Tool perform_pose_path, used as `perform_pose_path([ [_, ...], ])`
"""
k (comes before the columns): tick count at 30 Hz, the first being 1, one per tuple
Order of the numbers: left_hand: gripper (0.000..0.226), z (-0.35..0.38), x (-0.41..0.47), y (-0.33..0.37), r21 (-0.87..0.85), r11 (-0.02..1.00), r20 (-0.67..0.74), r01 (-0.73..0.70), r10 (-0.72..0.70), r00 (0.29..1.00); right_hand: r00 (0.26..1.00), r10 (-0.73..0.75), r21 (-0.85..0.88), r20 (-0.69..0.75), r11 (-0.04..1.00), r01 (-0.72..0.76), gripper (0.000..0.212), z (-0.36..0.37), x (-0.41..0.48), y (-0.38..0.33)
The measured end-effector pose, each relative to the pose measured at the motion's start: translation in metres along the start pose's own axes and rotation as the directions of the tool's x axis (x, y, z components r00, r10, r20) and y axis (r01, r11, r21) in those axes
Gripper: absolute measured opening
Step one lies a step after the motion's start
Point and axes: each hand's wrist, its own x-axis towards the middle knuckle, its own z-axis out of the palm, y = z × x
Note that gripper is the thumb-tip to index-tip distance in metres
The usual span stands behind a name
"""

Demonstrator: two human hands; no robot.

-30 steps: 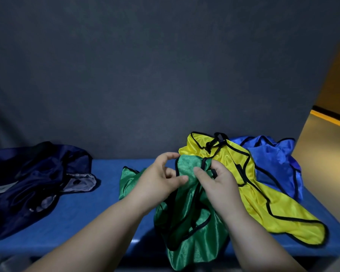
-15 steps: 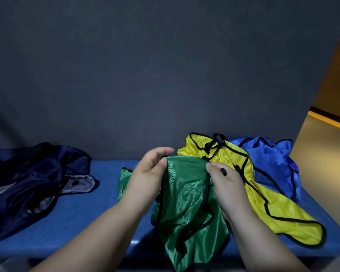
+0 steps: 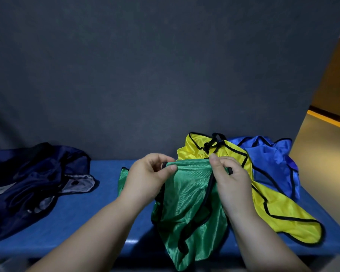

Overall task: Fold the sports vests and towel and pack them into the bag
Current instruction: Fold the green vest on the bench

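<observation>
Head view: a shiny, fine-meshed green vest (image 3: 188,209) with black piping hangs crumpled between both hands, its lower part draping over the front edge of the worktop (image 3: 86,222). The left hand (image 3: 145,173) pinches the top hem between thumb and forefinger. The right hand (image 3: 232,179) is curled round the hem and a black-trimmed edge (fingertips partly hidden by cloth). A glossy yellow vest (image 3: 279,209) sprawls just right, touching the green vest, and a blue vest (image 3: 271,160) is bunched behind it against the grey backdrop (image 3: 165,75). A slack navy bag (image 3: 28,183) lies well apart at the left, with a stretch of blue worktop between.
</observation>
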Motion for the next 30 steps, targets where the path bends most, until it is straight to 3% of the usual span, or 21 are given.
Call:
perform_pose_path([
  [4, 0.021, -0.001, 0.002, 0.003, 0.008, 0.998, -0.022, -0.06, 0.061, 0.998, 0.999, -0.025, 0.038, 0.024, 0.999, 0.024, 0.035, 0.0, 0.0, 0.002],
  [7, 0.026, -0.001, 0.003, 0.003, -0.104, 0.992, 0.02, -0.074, 0.077, 0.997, 0.988, 0.02, 0.094, 0.153, 0.995, -0.034, 0.036, -0.003, 0.001, 0.002],
  [11, 0.025, 0.001, 0.004, 0.005, -0.143, 0.987, 0.057, -0.08, 0.089, 0.994, 0.931, 0.093, -0.062, 0.354, 0.995, -0.076, 0.052, -0.005, 0.0, 0.002],
  [16, 0.025, 0.004, 0.007, 0.002, -0.077, 0.994, 0.04, -0.082, 0.085, 0.996, 0.948, 0.018, -0.091, 0.317, 0.996, 0.012, 0.013, -0.006, 0.001, 0.003],
  [20, 0.027, 0.004, 0.006, 0.0, -0.103, 0.992, 0.061, -0.078, 0.084, 0.995, 0.956, 0.058, -0.031, 0.289, 0.998, -0.051, 0.013, -0.009, 0.005, 0.003],
  [23, 0.032, 0.006, 0.004, 0.002, -0.242, 0.97, 0.151, -0.005, 0.043, 0.988, 0.949, 0.1, -0.003, 0.3, 0.995, -0.104, 0.014, -0.009, 0.006, 0.004],
  [27, 0.032, 0.004, 0.001, 0.004, -0.361, 0.901, 0.442, 0.24, -0.061, 0.895, 0.947, 0.108, -0.005, 0.302, 0.994, -0.112, 0.012, -0.008, 0.004, 0.001],
  [30, 0.027, 0.003, 0.002, 0.001, -0.394, 0.862, 0.403, 0.318, -0.148, 0.903, 0.923, 0.127, -0.074, 0.364, 0.992, -0.107, 0.012, -0.011, 0.006, 0.0],
])
